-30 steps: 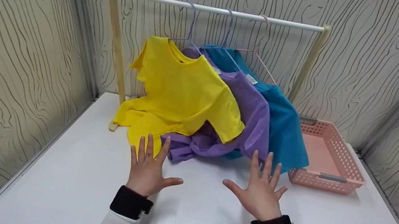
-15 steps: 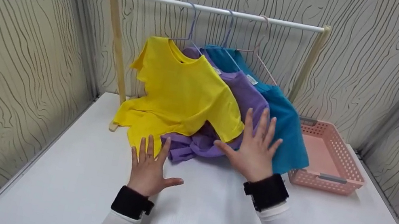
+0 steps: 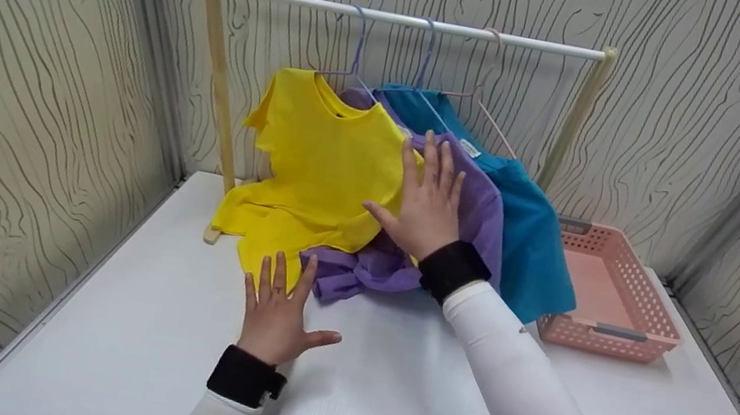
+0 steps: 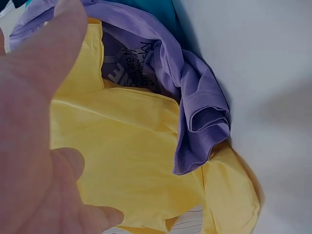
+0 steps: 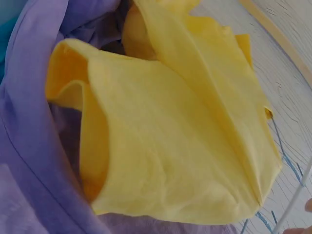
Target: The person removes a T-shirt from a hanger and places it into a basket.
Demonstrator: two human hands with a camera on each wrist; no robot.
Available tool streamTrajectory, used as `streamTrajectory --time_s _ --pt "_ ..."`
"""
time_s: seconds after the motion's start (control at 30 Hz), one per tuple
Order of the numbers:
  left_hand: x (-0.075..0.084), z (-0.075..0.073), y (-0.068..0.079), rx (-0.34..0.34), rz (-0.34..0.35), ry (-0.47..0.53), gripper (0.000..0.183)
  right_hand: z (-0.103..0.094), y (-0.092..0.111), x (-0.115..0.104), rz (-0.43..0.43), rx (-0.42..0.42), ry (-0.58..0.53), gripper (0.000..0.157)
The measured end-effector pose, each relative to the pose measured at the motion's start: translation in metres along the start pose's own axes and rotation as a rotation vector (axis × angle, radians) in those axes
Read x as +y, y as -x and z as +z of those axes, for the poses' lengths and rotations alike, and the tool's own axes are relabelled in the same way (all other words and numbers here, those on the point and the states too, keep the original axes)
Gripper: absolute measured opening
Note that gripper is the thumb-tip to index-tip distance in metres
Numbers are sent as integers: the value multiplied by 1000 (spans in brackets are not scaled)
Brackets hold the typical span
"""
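Three T-shirts hang on a small rack: a yellow T-shirt (image 3: 332, 163) in front, a purple T-shirt (image 3: 481, 204) behind it, and a teal T-shirt (image 3: 531, 243) at the right. My right hand (image 3: 427, 206), fingers spread, is raised in front of the yellow sleeve and the purple shirt, holding nothing. In the right wrist view the yellow sleeve (image 5: 146, 131) fills the middle, with fingertips just showing at the lower right edge. My left hand (image 3: 277, 324) hovers low with its fingers spread, near the yellow hem. The left wrist view shows the purple sleeve (image 4: 204, 112) lying over yellow cloth.
A white rail (image 3: 403, 19) on wooden posts carries two purple hangers and a pink hanger (image 3: 479, 94). To the right, a pink perforated basket (image 3: 602, 336) with grey handles stands on the white table (image 3: 111, 337). Patterned panels (image 3: 38, 103) close in the back and sides.
My right hand has moved up and left, from above the table's front to in front of the yellow sleeve. The left hand stays almost where it was, and the shirts hang the same.
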State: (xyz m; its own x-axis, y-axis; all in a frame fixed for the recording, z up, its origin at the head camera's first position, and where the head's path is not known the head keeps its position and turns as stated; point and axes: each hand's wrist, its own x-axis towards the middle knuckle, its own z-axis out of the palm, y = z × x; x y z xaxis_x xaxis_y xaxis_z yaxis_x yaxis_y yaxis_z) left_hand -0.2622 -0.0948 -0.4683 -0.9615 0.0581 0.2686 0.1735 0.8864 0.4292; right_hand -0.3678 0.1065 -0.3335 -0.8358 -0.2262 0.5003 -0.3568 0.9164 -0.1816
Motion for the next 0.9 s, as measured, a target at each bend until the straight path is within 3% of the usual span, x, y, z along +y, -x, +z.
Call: streamTrajectory --time_s 0.17,0.27,0.37,0.53,0.73,0.83,0.9 --pt "0 1 -1 -8 -9 -11 120 5 -19 -3 -39 -70 15 104" --pt "0 2 -1 -18 -14 -17 121 6 -27 -3 -5 -119 -29 101" --pt "-1 3 -1 -15 -13 -19 121 6 -35 -3 55 -117 -87 95" --pt "-3 2 0 -3 -10 -4 120 1 -47 -4 126 -106 -182 78" --pt "-3 2 1 19 5 -2 120 -1 -51 -5 174 -190 -308 48" --pt "-3 3 1 15 5 -2 120 0 -51 -5 180 -208 -330 37" --pt "-2 2 0 11 3 2 120 0 -51 -5 161 -177 -327 34"
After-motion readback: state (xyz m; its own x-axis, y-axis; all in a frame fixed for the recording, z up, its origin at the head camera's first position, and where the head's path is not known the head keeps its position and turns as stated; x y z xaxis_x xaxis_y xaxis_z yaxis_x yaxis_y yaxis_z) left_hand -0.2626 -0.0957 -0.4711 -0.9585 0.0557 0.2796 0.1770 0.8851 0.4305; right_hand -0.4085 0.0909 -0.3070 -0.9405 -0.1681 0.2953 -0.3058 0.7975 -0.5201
